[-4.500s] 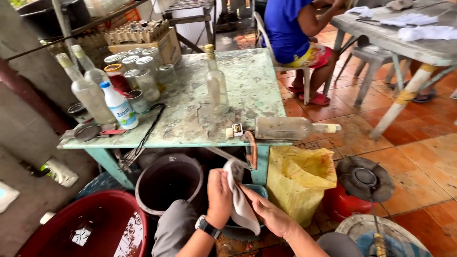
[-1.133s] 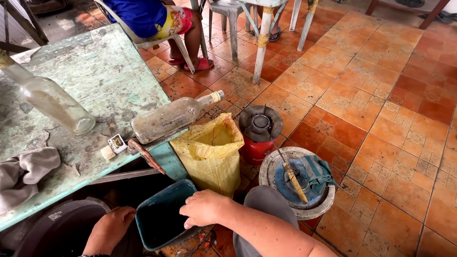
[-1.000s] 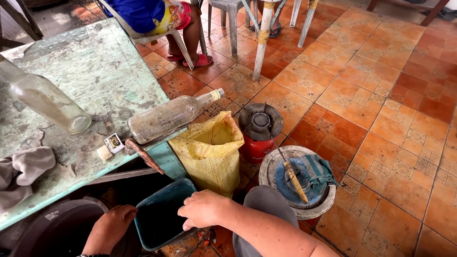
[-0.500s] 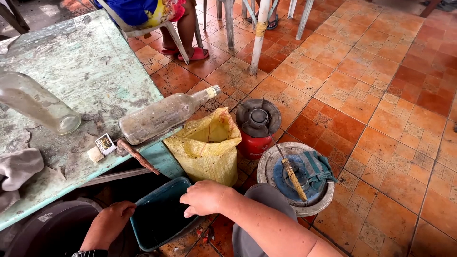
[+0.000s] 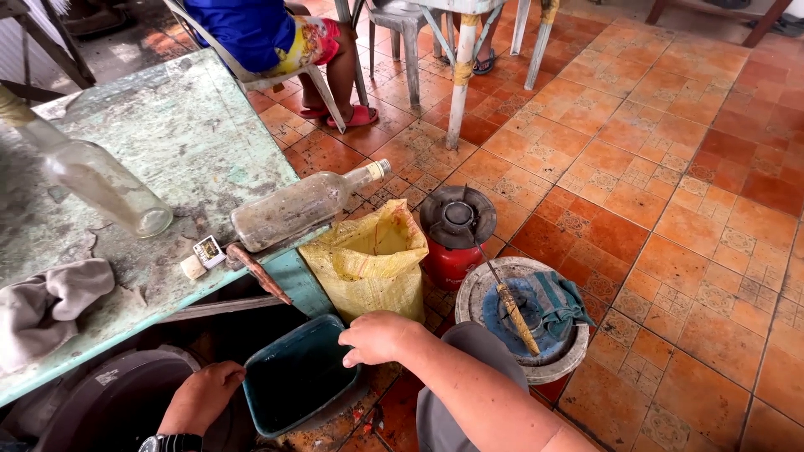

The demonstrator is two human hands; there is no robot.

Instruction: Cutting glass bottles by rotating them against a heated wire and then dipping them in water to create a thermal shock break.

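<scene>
My right hand (image 5: 378, 337) rests on the near right rim of a dark teal rectangular bin (image 5: 295, 387) on the floor, fingers curled over its edge. Lower left, my left hand (image 5: 201, 398), a watch on its wrist, grips the bin's left side next to a black bucket (image 5: 100, 403). On the worn green table (image 5: 167, 142) a dusty glass bottle (image 5: 300, 207) lies on its side with its neck over the table edge. A second clear bottle (image 5: 94, 179) lies further left. A grey cloth (image 5: 43, 307) is crumpled at the table's near left.
A yellow sack (image 5: 370, 261) stands open beside the bin. Behind it is a red gas stove (image 5: 455, 234), and a round lidded pot (image 5: 521, 322) with a rag and a stick. A seated person (image 5: 276, 38) on a chair and table legs stand beyond, on orange tile.
Earlier both hands held the grey cloth below the table edge; the cloth now lies on the table and both hands are on the teal bin. My view has swung right and closer.
</scene>
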